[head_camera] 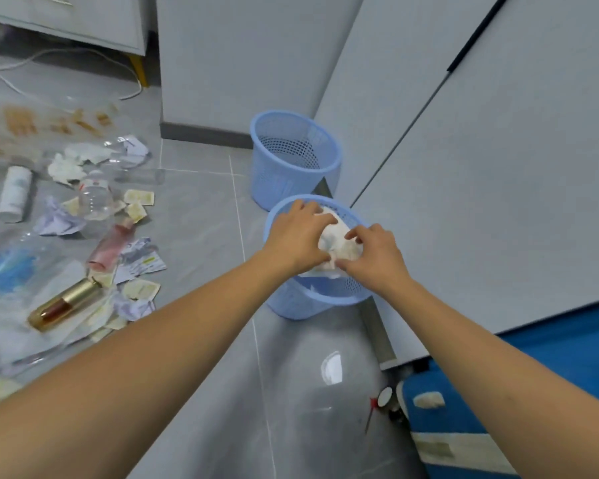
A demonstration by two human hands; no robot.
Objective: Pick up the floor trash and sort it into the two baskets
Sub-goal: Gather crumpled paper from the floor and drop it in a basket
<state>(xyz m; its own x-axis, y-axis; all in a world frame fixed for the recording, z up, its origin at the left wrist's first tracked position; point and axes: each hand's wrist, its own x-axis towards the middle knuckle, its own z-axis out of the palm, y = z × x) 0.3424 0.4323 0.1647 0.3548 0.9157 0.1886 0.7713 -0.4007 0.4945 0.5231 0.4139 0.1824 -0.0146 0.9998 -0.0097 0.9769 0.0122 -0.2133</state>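
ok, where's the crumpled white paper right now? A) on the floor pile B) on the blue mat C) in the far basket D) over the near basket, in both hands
D: both hands, left hand and right hand, hold the crumpled white paper over the near basket.

We're in a home room, likely a bedroom. Grey tiled floor [201, 216], grey wardrobe doors [498, 167], a drawer unit on gold legs [83, 25], white cable [66, 55] trailing underneath, blue bedding [550, 368] at the right edge.
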